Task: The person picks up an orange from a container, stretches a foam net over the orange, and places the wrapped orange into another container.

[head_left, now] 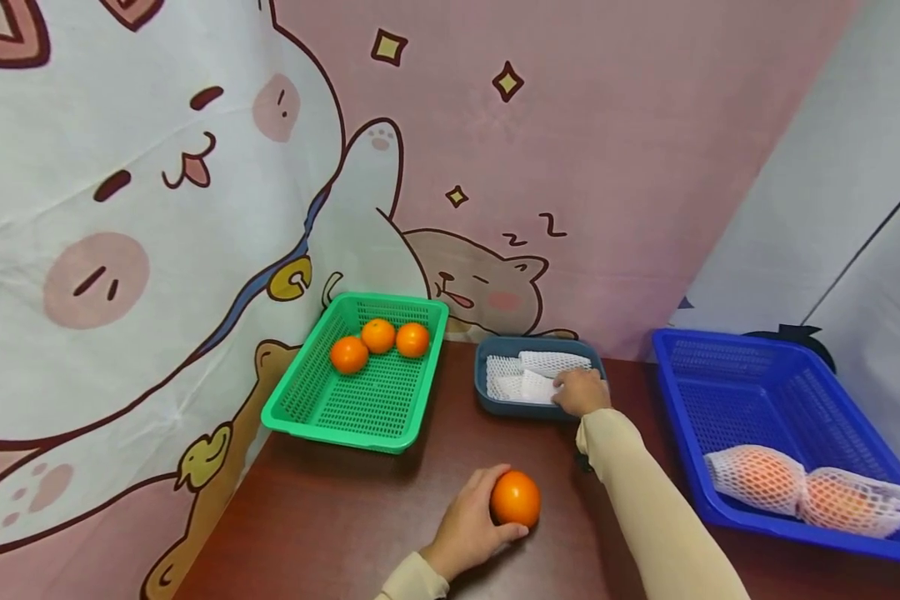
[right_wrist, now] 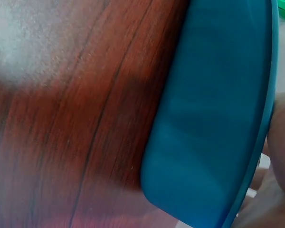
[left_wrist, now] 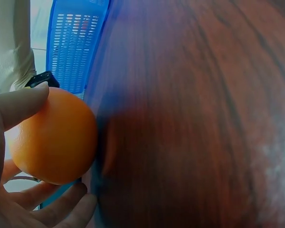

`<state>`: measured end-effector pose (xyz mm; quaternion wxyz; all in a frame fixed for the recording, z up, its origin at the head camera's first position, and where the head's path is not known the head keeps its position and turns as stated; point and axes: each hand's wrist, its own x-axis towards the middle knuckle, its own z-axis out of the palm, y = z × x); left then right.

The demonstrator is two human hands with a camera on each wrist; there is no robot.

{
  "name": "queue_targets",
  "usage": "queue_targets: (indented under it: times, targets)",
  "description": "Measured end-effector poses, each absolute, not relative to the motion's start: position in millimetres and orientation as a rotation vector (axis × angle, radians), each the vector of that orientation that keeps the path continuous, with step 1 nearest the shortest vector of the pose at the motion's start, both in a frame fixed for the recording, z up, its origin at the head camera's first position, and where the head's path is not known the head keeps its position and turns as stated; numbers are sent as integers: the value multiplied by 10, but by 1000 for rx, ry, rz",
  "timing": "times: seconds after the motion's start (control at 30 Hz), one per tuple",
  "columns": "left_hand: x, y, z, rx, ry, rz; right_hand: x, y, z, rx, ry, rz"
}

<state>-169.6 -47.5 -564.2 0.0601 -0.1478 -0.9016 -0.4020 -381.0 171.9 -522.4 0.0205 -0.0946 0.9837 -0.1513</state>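
Observation:
On the table, an orange (head_left: 516,500) sits in the grip of my left hand (head_left: 468,521), thumb on one side and fingers on the other. The left wrist view shows the same orange (left_wrist: 57,137) close up against the tabletop. My right hand (head_left: 581,392) reaches over the near right rim of a small grey-blue bin (head_left: 521,410). Its fingertips pinch the edge of a white foam net sleeve (head_left: 542,387) lying there among others. In the right wrist view, the bin's wall (right_wrist: 209,114) hides most of the fingers.
A green basket (head_left: 345,429) at the back left holds three oranges (head_left: 378,336). To the right stands a blue basket (head_left: 735,367) with two net-wrapped fruits (head_left: 765,479). A printed cloth (head_left: 607,167) hangs behind the brown table (head_left: 330,517).

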Motion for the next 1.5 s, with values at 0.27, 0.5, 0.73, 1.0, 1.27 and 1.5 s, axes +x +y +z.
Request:
queue_targets:
  times: [0.27, 0.5, 0.73, 1.0, 1.27, 1.5]
  targets:
    - [-1658, -433, -5685, -475, -2722, -1116, -3822, 1761, -5227, -278, 2975, -451]
    - [-1670, -449, -5686, -468, -2695, -1105, -3813, 1759, -5223, -411, 3199, -520]
    - [-1667, -436, -5684, -450, -2662, -1111, -3773, 1838, -5186, -455, 3303, -724]
    - [-1677, -484, -5619, -442, -2619, -1133, -3616, 1884, -5032, -507, 3329, -943]
    - [-1920, -676, -5226, -421, -2388, -1353, -3254, 1749, -4834, -641, 3328, -1225]
    - [-2235, -710, -4776, -539, -2162, -1490, -2832, 1503, -4872, -783, 3273, -1391]
